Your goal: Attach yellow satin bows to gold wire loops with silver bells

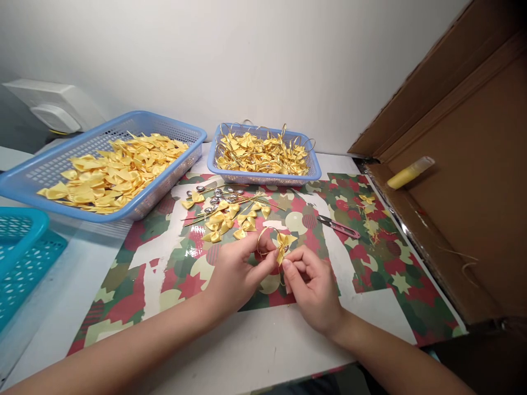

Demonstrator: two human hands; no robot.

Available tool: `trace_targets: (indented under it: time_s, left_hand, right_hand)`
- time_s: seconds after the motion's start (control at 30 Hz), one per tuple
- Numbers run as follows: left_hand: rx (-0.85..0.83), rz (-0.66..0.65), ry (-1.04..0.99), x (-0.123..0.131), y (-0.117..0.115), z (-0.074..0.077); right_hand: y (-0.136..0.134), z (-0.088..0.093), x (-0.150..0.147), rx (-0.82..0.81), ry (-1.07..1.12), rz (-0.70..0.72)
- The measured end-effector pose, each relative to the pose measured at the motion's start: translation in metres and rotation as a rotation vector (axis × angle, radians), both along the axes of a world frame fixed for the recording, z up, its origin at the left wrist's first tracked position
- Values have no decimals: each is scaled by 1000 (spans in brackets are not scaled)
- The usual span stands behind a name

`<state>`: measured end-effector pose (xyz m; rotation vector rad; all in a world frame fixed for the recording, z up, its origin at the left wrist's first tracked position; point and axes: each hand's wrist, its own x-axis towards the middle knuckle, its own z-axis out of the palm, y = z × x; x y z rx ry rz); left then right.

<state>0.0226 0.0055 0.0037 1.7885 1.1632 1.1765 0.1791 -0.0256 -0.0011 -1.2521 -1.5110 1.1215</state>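
My left hand point(239, 271) and my right hand point(310, 285) meet over the patterned mat point(370, 269), both pinching one small yellow satin bow point(284, 244) with a gold cord loop point(263, 237) on it. The left thumb and forefinger grip the bow's left side; the right fingertips pinch it from below right. A little beyond the hands lie several loose yellow bows point(224, 222), gold cords and silver bells point(216, 196).
A blue basket of plain yellow bows point(115, 170) stands at the back left, a smaller blue basket of corded bows point(263, 153) behind centre. Red-handled snips point(340, 226) lie right of the hands. A teal basket point(20, 252) sits far left, an open cardboard box with a yellow glue stick point(409, 173) right.
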Motion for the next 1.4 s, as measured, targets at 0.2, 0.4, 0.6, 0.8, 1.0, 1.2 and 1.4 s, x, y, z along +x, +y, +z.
trace_targets:
  time_s: [0.2, 0.4, 0.6, 0.8, 1.0, 1.2, 1.4]
  left_hand:
    - [120, 30, 44, 0, 0, -3]
    - [136, 34, 53, 1, 0, -7]
    - [140, 41, 34, 2, 1, -9]
    - [81, 71, -44, 4, 1, -10]
    - [108, 83, -30, 2, 3, -9]
    - [101, 74, 18, 0, 4, -7]
    - [115, 39, 51, -1, 5, -8]
  right_hand:
    - [-1, -1, -4, -51, 76, -13]
    - [0, -2, -8, -100, 148, -25]
    - [1, -8, -10, -149, 175, -46]
    - [4, -9, -10, -171, 206, -52]
    - [2, -9, -9, -180, 220, -46]
    - [2, -10, -8, -167, 196, -39]
    - [1, -10, -9, -164, 184, -30]
